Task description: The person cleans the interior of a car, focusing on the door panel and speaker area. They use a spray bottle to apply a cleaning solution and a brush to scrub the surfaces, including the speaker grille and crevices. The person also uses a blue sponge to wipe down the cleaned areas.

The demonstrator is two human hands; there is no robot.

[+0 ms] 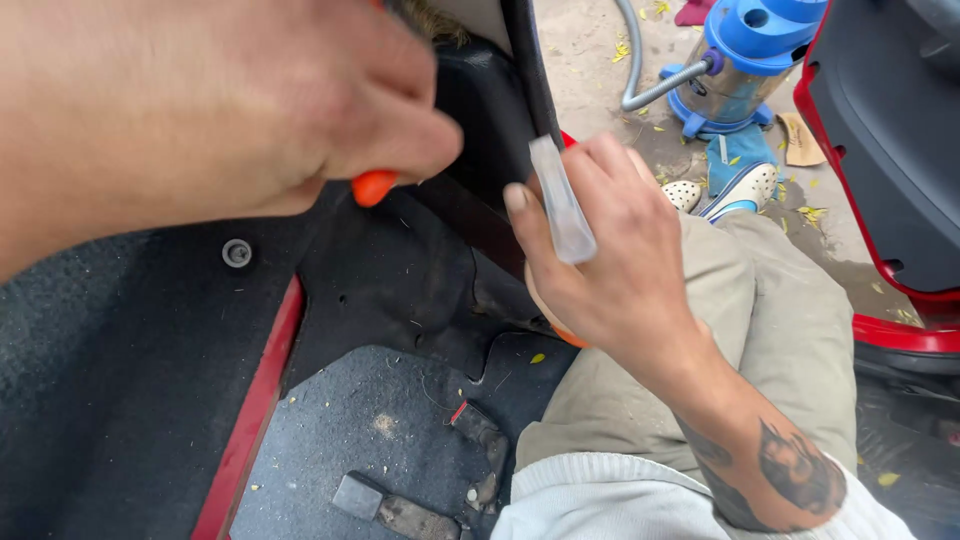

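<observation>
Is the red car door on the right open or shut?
Open. The red car door is swung out, and bare ground with a blue vacuum cleaner shows between it and the car's floor.

The left hand (200, 110), blurred in the upper left, hides most of the orange-handled tool (374, 186); the vacuum cleaner (740, 55) is cut off at the top edge.

Left hand (200, 110) fisted, raised close; right hand (600, 250) curled (tattooed forearm), fingers gripping.
</observation>
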